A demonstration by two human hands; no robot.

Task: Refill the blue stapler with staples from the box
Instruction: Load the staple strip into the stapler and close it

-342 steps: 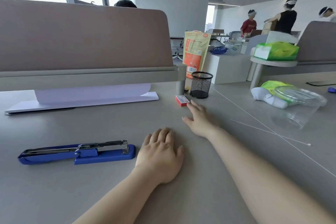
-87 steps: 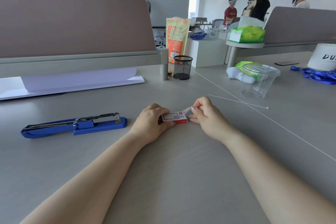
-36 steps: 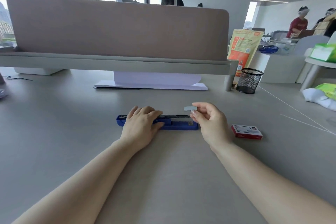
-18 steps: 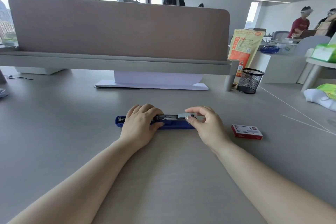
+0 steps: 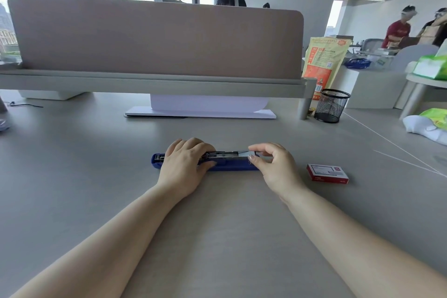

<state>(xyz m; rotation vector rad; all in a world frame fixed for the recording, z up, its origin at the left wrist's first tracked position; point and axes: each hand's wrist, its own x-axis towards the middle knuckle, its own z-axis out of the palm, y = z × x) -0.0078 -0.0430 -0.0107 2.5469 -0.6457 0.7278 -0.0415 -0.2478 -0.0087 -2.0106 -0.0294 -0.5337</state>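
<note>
On worktop [image 5: 72,189], pins blue stapler [image 5: 229,167] flat with left hand [image 5: 186,162], grip curled over its left half. With right hand [image 5: 273,164], box [image 5: 327,173] near on its right, pinches staple strip [image 5: 246,153] at open channel's front. Best lowered level, in line, legs down, before releasing.

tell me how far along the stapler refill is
Done: the blue stapler lies open and a staple strip is out of the red box. In hand: the left hand holds the stapler down while the right hand pinches the strip right on top of it. Left: seat the strip and close the stapler.
</note>
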